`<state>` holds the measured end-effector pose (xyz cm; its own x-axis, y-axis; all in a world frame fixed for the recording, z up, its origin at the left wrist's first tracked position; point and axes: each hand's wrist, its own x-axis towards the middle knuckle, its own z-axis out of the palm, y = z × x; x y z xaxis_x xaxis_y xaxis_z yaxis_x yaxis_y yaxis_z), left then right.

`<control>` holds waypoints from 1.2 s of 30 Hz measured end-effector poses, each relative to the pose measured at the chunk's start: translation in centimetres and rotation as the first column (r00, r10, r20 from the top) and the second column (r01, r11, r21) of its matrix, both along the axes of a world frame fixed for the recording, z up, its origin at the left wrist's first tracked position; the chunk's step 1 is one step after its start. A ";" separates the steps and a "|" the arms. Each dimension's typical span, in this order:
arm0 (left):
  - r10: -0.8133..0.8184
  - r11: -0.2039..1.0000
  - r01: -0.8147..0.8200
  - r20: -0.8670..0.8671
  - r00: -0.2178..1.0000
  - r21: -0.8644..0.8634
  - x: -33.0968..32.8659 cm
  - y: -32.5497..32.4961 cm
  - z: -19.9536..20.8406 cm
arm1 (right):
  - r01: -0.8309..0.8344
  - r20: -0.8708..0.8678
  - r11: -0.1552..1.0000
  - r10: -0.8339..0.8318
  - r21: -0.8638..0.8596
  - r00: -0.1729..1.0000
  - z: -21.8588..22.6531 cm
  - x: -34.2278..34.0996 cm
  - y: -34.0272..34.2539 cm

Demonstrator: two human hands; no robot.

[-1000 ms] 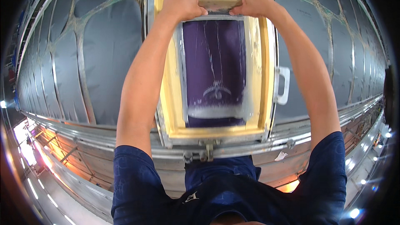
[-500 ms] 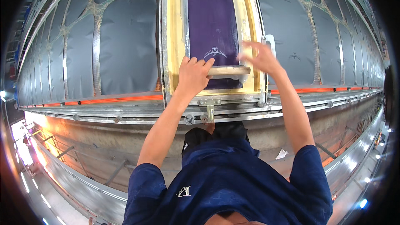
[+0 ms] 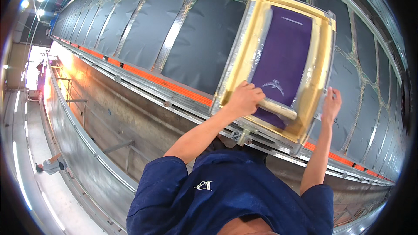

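A screen-printing frame [image 3: 236, 58], metal-edged with yellow tape inside, lies over the dark grey sheet on the long table. Its mesh [image 3: 285, 54] is purple with a pale arched motif near my end. A squeegee [image 3: 281, 109] with a pale wooden grip lies across the near part of the mesh. My left hand [image 3: 244, 100] is closed around the squeegee's left end. At the frame's right side my right hand [image 3: 332, 105] has its fingers curled on the frame's side handle, which they mostly hide.
Dark grey panels [image 3: 209, 35] separated by patterned strips run along the table. An orange strip [image 3: 167, 85] and metal rail [image 3: 143, 88] follow its near edge, with a clamp bracket [image 3: 242, 136] at the frame. Far left, a person [image 3: 52, 166] is in the aisle.
My right hand has left the area over the mesh and closed at the frame's right side. My left hand stays on the squeegee. The view has turned, so the table now slants.
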<state>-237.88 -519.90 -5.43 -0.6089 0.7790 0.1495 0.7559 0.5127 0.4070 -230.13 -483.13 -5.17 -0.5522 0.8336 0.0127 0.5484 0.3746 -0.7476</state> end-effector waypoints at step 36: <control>-0.093 0.995 0.096 -0.260 0.961 0.002 -47.7 -9.7 -4.9 | -0.589 0.083 0.760 0.592 0.273 0.802 0.3 -31.9 -21.5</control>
